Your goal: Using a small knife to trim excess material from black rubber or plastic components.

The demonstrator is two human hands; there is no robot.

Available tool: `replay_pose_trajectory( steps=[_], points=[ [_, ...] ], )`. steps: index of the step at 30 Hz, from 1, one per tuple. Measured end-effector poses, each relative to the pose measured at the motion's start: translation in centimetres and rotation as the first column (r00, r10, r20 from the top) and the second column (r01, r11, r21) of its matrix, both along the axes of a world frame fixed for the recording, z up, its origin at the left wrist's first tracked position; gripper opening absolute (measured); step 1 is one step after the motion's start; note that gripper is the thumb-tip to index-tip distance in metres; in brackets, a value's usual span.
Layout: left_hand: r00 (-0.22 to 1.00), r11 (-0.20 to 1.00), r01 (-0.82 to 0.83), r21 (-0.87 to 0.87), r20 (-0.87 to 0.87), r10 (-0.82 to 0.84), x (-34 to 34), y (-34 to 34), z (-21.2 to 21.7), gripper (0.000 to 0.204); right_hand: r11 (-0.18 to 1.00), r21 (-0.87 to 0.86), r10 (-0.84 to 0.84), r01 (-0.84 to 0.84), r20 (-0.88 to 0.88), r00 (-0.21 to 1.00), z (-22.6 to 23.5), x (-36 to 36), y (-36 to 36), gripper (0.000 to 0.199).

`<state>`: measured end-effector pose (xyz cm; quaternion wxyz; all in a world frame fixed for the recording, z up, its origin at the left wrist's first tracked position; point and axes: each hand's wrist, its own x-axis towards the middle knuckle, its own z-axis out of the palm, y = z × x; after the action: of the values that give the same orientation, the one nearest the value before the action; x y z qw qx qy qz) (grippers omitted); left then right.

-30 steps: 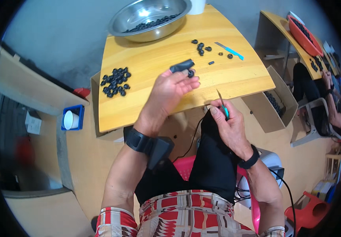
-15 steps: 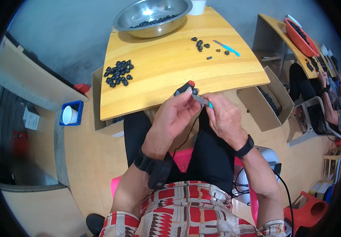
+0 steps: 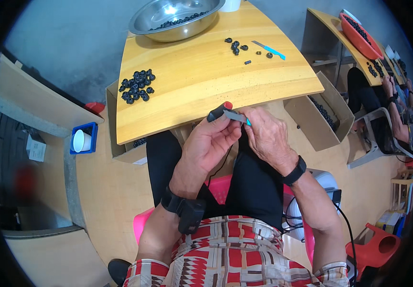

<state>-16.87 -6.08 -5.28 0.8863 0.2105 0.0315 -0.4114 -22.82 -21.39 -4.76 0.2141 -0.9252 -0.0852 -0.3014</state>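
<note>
My left hand [image 3: 211, 143] grips a small black rubber part [image 3: 215, 114] just below the front edge of the wooden table [image 3: 206, 91]. My right hand [image 3: 268, 136] holds a small knife with a teal handle [image 3: 240, 117], its grey blade laid against the black part. Both hands are close together over my lap. On the table lie a pile of black parts [image 3: 137, 86] at the left and a few more black parts [image 3: 237, 46] at the back, beside a second teal-handled knife [image 3: 268, 49].
A steel bowl [image 3: 175, 19] with black pieces stands at the table's far edge. Cardboard boxes [image 3: 323, 112] sit beside the table on both sides. A blue tray holding a white cup [image 3: 82, 140] lies on the floor at left. Another person [image 3: 397, 110] sits at right by a second table.
My left hand lifted a black part off the table and drew back toward my lap. My right hand brought the knife up to meet it, and the blade now touches the part.
</note>
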Motion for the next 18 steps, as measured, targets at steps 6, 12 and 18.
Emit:
replay_pose_trajectory(
  steps=[6, 12, 18],
  points=[
    [0.995, 1.0, -0.012, 0.027, 0.102, 0.009, 0.0, 0.3, 0.3, 0.025, 1.0, 0.012, 0.026, -0.026, 0.001, 1.0, -0.1, 0.1, 0.1, 0.023],
    [0.996, 0.999, -0.035, 0.016, 0.088, 0.034, -0.1, 0.4, -0.5, 0.025, 0.999, 0.001, 0.037, -0.037, -0.005, 0.999, -0.2, 0.1, 0.2, 0.024],
    [0.988, 1.0, -0.002, 0.016, 0.152, -0.001, 0.0, 1.2, -0.2, 0.027, 0.995, 0.013, 0.096, -0.096, -0.002, 0.995, 0.3, -0.2, 0.6, 0.024]
  ],
)
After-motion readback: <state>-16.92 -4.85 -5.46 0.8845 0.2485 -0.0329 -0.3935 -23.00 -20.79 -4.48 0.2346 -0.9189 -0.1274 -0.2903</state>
